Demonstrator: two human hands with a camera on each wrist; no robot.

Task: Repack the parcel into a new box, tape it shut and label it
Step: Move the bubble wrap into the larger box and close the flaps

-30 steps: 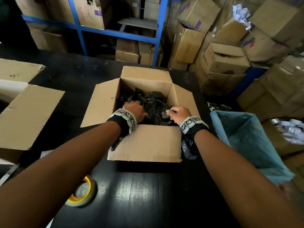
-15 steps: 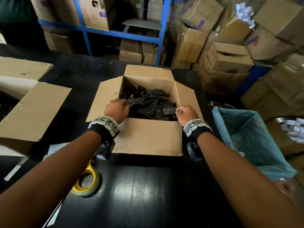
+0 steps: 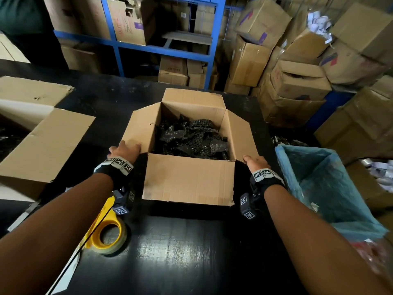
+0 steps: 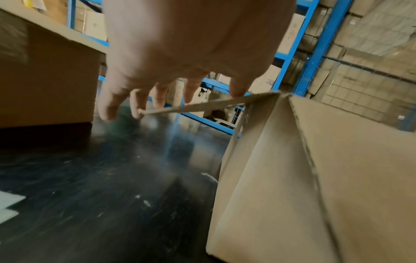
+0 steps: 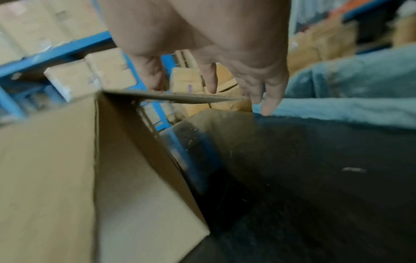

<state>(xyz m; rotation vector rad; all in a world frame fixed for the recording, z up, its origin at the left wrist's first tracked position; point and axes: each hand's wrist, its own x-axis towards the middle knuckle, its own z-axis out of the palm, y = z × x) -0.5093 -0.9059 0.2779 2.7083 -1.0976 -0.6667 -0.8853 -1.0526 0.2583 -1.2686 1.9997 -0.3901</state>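
The black glossy bench (image 3: 191,252) carries everything. Largest on it is the open brown cardboard box (image 3: 188,179), standing about midway between the left and right edges, all four flaps splayed outward. Inside lies the parcel's contents: a heap of black crinkled plastic-wrapped pieces (image 3: 191,137), filling the lower part of the box and sitting below the rim. At the left edge sits a second open cardboard box (image 3: 42,143), its inside mostly hidden. Just off the right edge hangs a pale blue plastic bin liner (image 3: 323,182); what it holds cannot be made out. Near the front left of the bench lies a yellow-cored roll of clear tape (image 3: 109,236), well within reach.

The left hand (image 3: 123,149) rests on the near corner of the left side flap, fingers (image 4: 139,105) loosely spread over its edge; whether they pinch it cannot be told. The right hand (image 3: 254,161) meets the right flap's near corner the same way, fingers (image 5: 269,99) straight, clamping nothing visibly.

The step appears to be folding the side flaps in. Done well, both should swing over together, creased along the box rim, with the contents pressed down first so the flaps lie flat for taping.
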